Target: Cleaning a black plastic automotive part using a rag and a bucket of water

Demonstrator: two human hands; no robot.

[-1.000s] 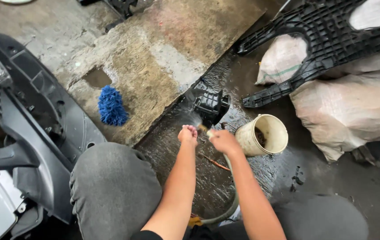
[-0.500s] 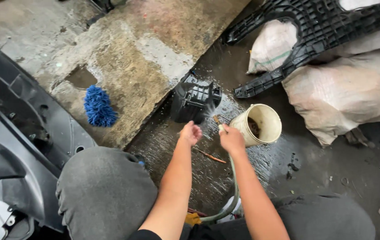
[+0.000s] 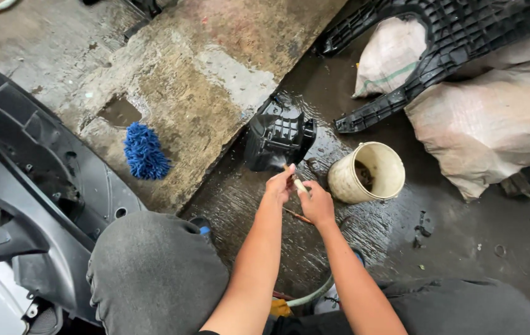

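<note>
My right hand (image 3: 317,203) grips the end of a pale water hose (image 3: 299,185), whose nozzle points at a black plastic housing (image 3: 277,139) standing on the wet floor. My left hand (image 3: 281,184) has its fingers closed around the hose tip just in front of the right hand. The rest of the hose (image 3: 308,298) curves back between my knees. Little water spray shows at the nozzle.
A tipped cream bucket (image 3: 367,174) lies right of my hands. A blue mop-like wash mitt (image 3: 145,152) rests on the concrete slab (image 3: 203,80). Black scooter panels (image 3: 41,174) stand at left. Sacks (image 3: 494,130) carry a black ribbed panel (image 3: 438,49) at upper right.
My left hand moved from beside the spray onto the hose tip next to the right hand. The wide spray onto the black housing has nearly stopped.
</note>
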